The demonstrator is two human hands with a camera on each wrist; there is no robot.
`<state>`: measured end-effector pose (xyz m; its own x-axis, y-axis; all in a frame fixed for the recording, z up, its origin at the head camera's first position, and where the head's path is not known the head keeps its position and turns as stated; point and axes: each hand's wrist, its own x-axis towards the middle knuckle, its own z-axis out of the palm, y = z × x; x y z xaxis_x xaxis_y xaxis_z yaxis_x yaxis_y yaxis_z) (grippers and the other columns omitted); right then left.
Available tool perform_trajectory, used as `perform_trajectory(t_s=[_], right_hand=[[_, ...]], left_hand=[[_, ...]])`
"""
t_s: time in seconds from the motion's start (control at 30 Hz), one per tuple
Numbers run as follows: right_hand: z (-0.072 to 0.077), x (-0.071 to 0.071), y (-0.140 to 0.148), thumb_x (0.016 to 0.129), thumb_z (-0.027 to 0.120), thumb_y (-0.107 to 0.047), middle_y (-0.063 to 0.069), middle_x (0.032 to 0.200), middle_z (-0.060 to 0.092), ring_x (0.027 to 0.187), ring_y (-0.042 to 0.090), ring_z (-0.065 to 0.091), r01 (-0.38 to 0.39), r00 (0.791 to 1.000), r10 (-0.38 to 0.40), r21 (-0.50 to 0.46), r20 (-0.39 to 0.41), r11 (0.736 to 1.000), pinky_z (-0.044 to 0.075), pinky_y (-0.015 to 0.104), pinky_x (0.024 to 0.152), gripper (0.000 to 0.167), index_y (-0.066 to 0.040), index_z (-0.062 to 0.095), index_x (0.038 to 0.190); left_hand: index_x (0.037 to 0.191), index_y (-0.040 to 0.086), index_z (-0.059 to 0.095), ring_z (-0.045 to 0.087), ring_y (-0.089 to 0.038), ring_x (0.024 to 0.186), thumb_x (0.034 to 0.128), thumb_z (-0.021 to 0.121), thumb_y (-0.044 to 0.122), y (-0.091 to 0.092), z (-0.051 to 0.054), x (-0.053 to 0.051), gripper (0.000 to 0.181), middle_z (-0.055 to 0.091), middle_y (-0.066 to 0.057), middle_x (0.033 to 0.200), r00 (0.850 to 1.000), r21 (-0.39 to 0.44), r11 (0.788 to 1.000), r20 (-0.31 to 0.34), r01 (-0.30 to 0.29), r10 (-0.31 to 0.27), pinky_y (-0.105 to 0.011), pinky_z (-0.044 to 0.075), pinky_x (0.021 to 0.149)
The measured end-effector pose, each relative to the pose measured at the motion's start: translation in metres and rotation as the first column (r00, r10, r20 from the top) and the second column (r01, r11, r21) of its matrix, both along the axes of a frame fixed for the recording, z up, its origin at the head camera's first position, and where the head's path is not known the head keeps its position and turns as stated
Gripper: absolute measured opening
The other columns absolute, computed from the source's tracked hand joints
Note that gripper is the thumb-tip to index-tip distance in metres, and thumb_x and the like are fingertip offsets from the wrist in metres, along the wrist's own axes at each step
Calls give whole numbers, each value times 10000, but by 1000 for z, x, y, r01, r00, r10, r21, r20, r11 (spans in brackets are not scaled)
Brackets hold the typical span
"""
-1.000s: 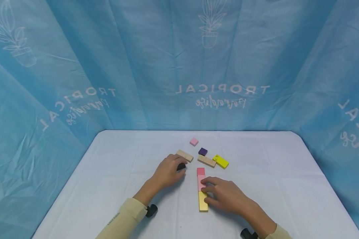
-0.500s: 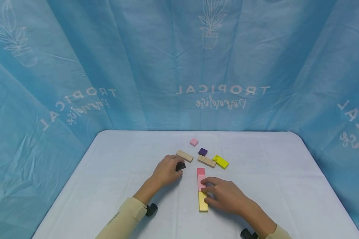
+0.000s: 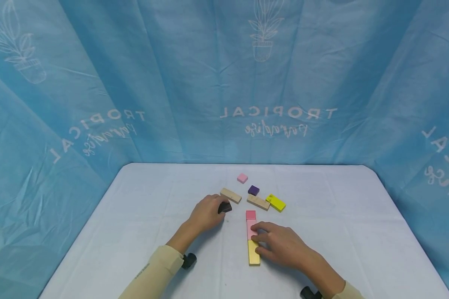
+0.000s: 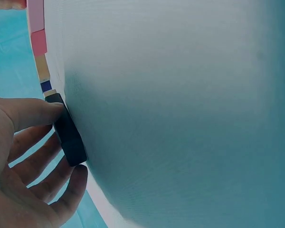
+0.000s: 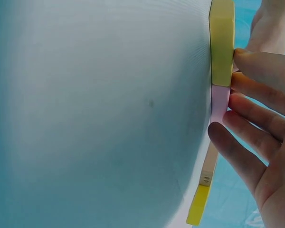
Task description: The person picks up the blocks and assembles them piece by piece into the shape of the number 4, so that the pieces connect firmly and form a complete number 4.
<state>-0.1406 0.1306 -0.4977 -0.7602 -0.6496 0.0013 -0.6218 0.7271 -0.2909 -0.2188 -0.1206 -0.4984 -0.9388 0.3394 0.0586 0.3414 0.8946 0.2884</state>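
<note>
My left hand [image 3: 205, 214] pinches a black block [image 3: 225, 207] between thumb and fingers, left of the row; the left wrist view shows the thumb on the black block [image 4: 66, 130]. The row runs front to back: a pale yellow block [image 3: 253, 253], a pink block [image 3: 251, 226] and a small red-pink block [image 3: 250, 214], end to end. My right hand [image 3: 286, 245] rests its fingertips on the right side of the row, fingers spread and relaxed. In the right wrist view its thumb touches the yellow block [image 5: 222, 47], with other fingers by the pink block [image 5: 220, 102].
Behind the row lie two wooden blocks, one at left [image 3: 230, 195] and one at right [image 3: 258, 202]. A bright yellow block [image 3: 276, 202] touches the right one. A dark purple block [image 3: 253, 190] and a light pink block [image 3: 242, 178] lie farther back on the white table [image 3: 153, 187].
My left hand has drawn slightly back to the left with the black block, which shows more of its length. The right hand and the row have stayed where they were.
</note>
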Motion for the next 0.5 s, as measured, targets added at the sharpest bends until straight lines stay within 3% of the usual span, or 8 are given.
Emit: perform_trajectory(t_s=[0.3,0.5], right_hand=[[-1,1,1,870,698,-382,-85,1313,548,1197,137,510,-16,1000,15,-12,-17,1000,506,408,870,326,-250,715,1167],[0,1,1,872,695,-384,-80,1310,553,1196,141,512,-19,1000,19,-14,-25,1000,506,404,871,320,-249,718,1161]], left_hand=[[1160,178,666,578,-172,1004,830,745,183,0,0,0,339,643,-8,1090,1000,-3,1000,8,1,-1,-380,491,872],[1165,185,668,570,-154,1009,829,738,185,1,3,1,343,643,2,1115,999,-4,999,16,44,-44,-373,484,885]])
